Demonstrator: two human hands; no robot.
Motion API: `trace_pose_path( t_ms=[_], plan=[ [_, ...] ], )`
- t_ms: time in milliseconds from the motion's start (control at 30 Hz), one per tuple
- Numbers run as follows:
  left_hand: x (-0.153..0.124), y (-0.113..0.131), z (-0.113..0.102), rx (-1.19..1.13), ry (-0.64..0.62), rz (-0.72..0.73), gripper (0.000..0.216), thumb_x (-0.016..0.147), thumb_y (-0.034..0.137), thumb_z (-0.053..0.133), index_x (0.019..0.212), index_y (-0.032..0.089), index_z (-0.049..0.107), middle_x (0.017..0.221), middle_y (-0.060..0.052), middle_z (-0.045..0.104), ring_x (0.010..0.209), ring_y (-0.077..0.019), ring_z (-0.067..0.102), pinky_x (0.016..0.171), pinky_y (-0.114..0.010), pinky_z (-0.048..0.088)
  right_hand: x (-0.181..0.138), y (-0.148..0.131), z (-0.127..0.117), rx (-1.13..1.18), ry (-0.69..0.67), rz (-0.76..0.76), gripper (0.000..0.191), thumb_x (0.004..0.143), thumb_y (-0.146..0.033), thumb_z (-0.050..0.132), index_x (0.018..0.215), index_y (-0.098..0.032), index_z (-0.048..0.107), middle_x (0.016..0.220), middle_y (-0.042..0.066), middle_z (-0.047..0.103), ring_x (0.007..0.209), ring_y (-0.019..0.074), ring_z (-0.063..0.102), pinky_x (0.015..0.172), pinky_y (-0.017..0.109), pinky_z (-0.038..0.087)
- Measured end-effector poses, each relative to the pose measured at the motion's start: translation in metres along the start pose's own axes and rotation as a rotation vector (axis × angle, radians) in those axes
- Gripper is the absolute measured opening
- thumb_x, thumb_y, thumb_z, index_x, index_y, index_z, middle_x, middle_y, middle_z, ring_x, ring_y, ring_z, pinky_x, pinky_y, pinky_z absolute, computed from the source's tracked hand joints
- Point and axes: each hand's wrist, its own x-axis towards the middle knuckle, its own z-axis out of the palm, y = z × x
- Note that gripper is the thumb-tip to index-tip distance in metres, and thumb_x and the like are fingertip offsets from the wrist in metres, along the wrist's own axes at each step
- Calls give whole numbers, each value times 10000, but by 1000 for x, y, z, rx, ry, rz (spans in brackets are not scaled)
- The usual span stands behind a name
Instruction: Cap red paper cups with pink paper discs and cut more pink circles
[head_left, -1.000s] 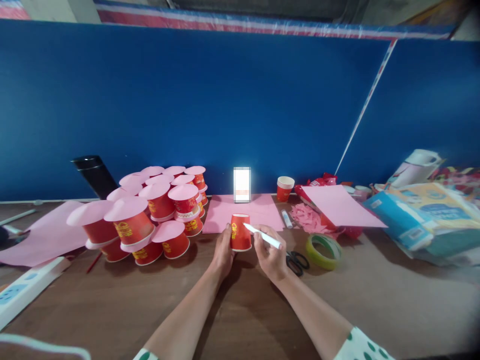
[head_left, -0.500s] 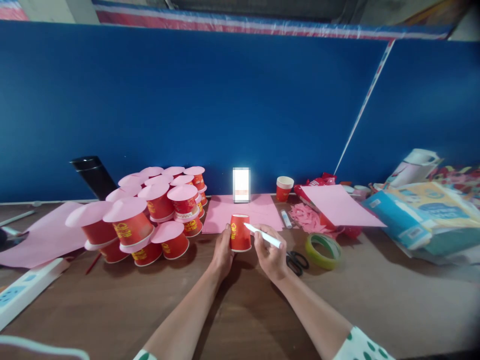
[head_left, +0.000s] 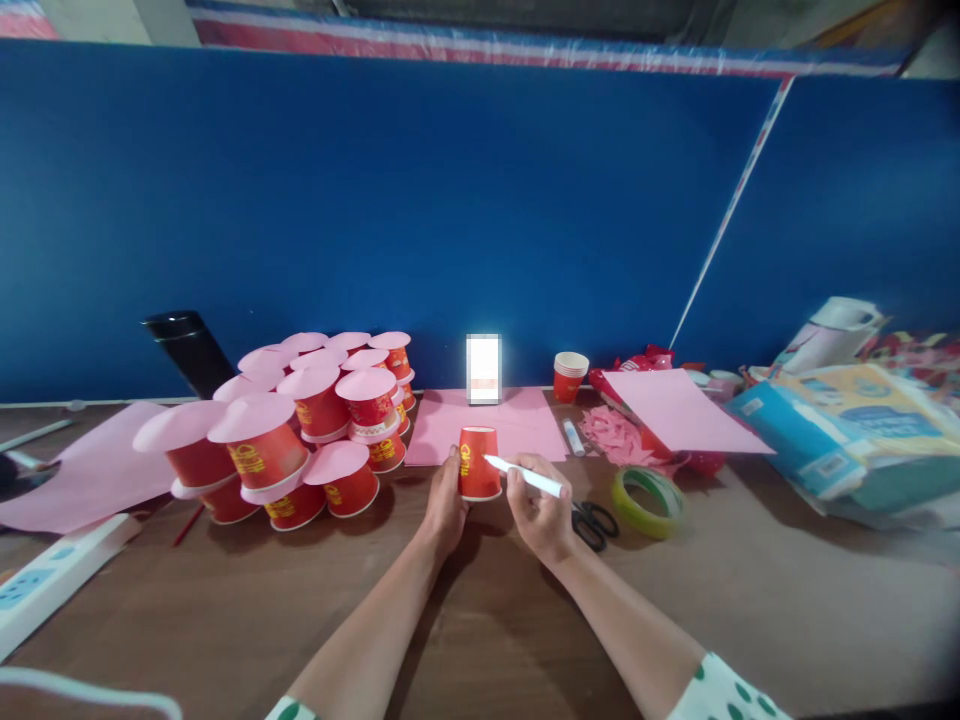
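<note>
A red paper cup with yellow lettering is held upside down just in front of the pink paper sheets. My left hand is closed around its left side. In my right hand is a white marker pen, pinched between thumb and fingers. The pen's tip points left and meets the cup's face; whether it touches or leaves a mark is too small to tell. A pair of scissors with dark handles lies right beside my right hand, partly hidden by it.
Red cups topped with pink paper discs stand stacked at left, near a power strip. Behind is a lit phone. To the right are a cup stack, a glue stick, pink scraps, a tape roll and a blue package.
The pen's tip has moved slightly left and down across the cup's face. My left hand and the cup have hardly moved.
</note>
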Motion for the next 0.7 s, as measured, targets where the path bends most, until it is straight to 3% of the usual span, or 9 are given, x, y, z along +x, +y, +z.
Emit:
trace_pose_path(
  t_ms=[700],
  plan=[
    [-2,1,2,76,22,19,442,708,562,579,781,127,602,658,-21,596,569,-126,511,583,-248,379,0,1,2,-20,-9,-7,141,847,-151,464,873,-173,601,776,65,656,729,174,628,692,304,516]
  ],
)
